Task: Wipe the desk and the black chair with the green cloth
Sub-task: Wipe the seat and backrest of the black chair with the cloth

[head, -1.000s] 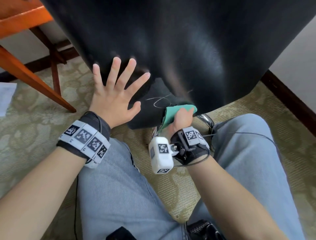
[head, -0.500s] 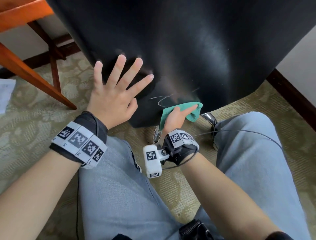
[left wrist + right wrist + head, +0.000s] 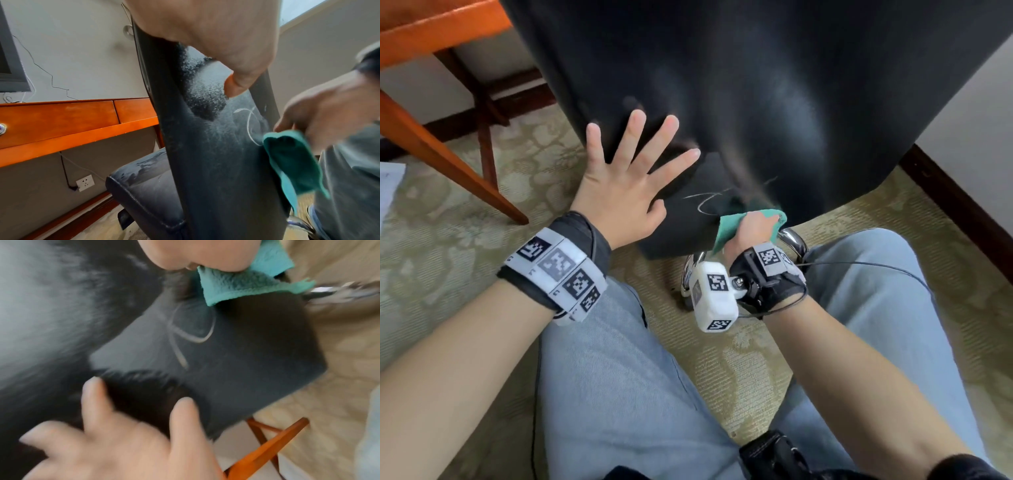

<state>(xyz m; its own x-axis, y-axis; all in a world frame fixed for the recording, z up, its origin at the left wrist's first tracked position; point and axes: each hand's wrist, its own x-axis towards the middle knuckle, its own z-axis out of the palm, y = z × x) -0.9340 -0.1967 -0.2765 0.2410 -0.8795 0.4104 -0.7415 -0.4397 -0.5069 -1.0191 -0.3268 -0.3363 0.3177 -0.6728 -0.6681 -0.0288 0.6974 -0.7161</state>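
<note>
The black chair fills the top of the head view, its backrest facing me. My left hand lies flat on the backrest with fingers spread. My right hand grips the green cloth and presses it against the backrest's lower edge, beside a pale curved scratch mark. The left wrist view shows the cloth against the chair back, and the seat below. In the blurred right wrist view the cloth sits above the mark. The orange wooden desk stands beyond the chair.
Desk legs slant down at the left over patterned carpet. The chrome chair base shows under the cloth. My knees in blue jeans are close to the chair. A wall with dark skirting runs at the right. A wall socket sits under the desk.
My right hand with the cloth has rubbed along the backrest's lower edge, out to the right and back left. The left hand stays flat on the chair.
</note>
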